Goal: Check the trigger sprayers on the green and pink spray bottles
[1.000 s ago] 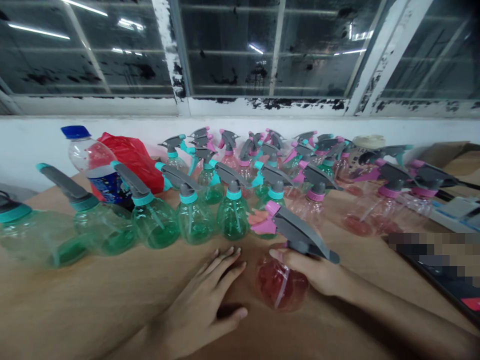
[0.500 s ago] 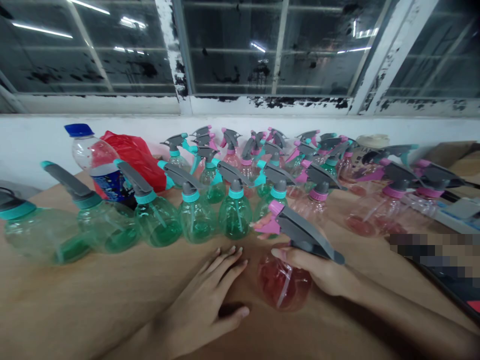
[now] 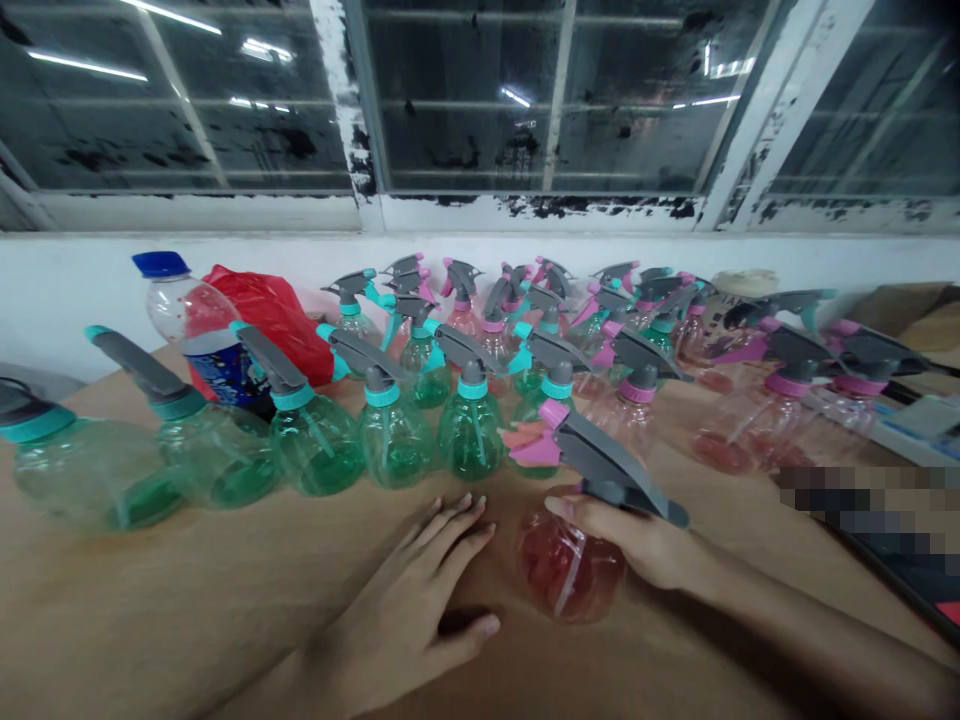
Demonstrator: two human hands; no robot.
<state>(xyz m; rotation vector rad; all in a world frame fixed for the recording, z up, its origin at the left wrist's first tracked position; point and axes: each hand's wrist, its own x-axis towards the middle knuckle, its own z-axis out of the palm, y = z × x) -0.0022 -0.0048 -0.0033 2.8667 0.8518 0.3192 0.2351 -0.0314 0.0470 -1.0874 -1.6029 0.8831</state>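
Observation:
My right hand (image 3: 637, 530) is closed round the neck of a clear spray bottle (image 3: 570, 570) that holds red liquid. Its spray head is grey with a pink nozzle and trigger, pointing left, and my fingers reach forward at the trigger. The bottle stands on the wooden table (image 3: 225, 620), close in front of me. To its left, my left hand (image 3: 420, 590) lies flat on the table, fingers stretched, touching no bottle. Just beyond it is a row of spray bottles with green liquid and turquoise collars, among them one green spray bottle (image 3: 471, 435).
More pink and turquoise spray bottles crowd the back against the wall, with pink ones (image 3: 780, 410) at the right. A blue-capped drink bottle (image 3: 199, 320) and a red plastic bag (image 3: 274, 325) stand at the back left. A dark flat object (image 3: 885, 570) lies at the right edge.
The fingers of my right hand have shifted slightly at the pink trigger. The bottle and my left hand stay in place.

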